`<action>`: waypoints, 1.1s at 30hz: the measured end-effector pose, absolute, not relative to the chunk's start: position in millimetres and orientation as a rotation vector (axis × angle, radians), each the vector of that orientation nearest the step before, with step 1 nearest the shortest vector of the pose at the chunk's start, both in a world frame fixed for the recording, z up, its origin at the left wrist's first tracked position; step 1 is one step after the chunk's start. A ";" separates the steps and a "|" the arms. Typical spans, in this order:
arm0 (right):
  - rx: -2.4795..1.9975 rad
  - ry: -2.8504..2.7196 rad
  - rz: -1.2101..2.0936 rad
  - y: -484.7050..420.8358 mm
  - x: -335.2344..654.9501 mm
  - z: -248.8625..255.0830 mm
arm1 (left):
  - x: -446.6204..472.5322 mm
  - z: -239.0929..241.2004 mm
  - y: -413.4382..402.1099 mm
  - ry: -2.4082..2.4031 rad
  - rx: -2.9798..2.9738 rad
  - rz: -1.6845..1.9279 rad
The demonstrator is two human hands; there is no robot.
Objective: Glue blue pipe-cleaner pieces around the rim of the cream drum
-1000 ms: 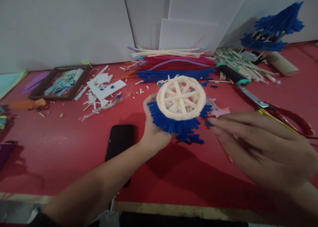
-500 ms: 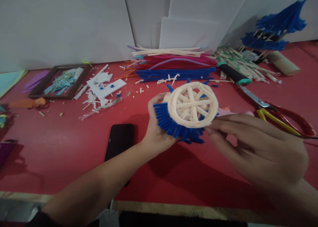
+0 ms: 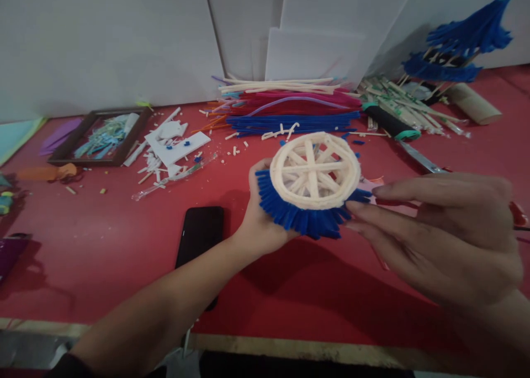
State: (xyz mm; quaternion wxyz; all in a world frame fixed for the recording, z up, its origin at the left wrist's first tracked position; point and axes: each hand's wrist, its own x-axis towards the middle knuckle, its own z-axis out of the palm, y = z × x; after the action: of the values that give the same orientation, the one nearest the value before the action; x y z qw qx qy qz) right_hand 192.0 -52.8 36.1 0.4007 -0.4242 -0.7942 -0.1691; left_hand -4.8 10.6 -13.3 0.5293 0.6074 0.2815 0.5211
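My left hand [image 3: 259,215] is wrapped round a cream wheel [image 3: 314,171] made of pipe cleaners, with spokes and a blue fringe [image 3: 302,218] along its lower rim. It holds the wheel above the red table [image 3: 124,245]. My right hand [image 3: 439,234] is at the wheel's right side, fingers stretched out and together, fingertips touching the blue fringe. Whether anything is pinched between those fingertips is not visible.
A black phone [image 3: 199,234] lies left of my left wrist. Behind the wheel lies a pile of pipe cleaners [image 3: 290,110], with scissors [image 3: 426,163] and chopsticks [image 3: 397,105] to the right. A wooden frame [image 3: 99,135] and white scraps [image 3: 174,146] lie at left. Blue fringed pieces [image 3: 459,41] stand at the back right.
My left hand has shifted the wheel slightly right and turned it flatter. My right hand has come in from the right and its fingertips now reach the fringe.
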 end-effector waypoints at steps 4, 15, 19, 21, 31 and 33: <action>-1.131 -1.933 -0.393 -55.6 192.2 22.7 | -9.7 -7.3 9.1 0.555 1.546 1.261; -0.975 -1.992 -0.432 -53.2 196.9 29.2 | -9.5 0.4 8.5 0.612 1.596 1.212; -1.036 -1.977 -0.472 -53.2 197.0 25.2 | -9.8 -2.0 8.3 0.563 1.628 1.215; -1.088 -1.973 -0.463 -54.3 195.9 24.1 | -9.0 -0.8 8.2 0.580 1.602 1.207; -0.865 -2.033 -0.489 -51.8 193.1 36.7 | -7.8 2.3 9.8 0.564 1.555 1.211; -0.878 -2.050 -0.473 -52.4 194.1 35.9 | -8.0 0.7 10.3 0.571 1.563 1.215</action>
State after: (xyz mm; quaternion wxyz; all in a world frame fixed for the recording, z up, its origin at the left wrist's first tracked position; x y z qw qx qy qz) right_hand 194.1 -52.4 35.9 0.4176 -0.3499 -0.8171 -0.1884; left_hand -8.0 10.3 0.7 0.5147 0.6503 0.2376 0.5058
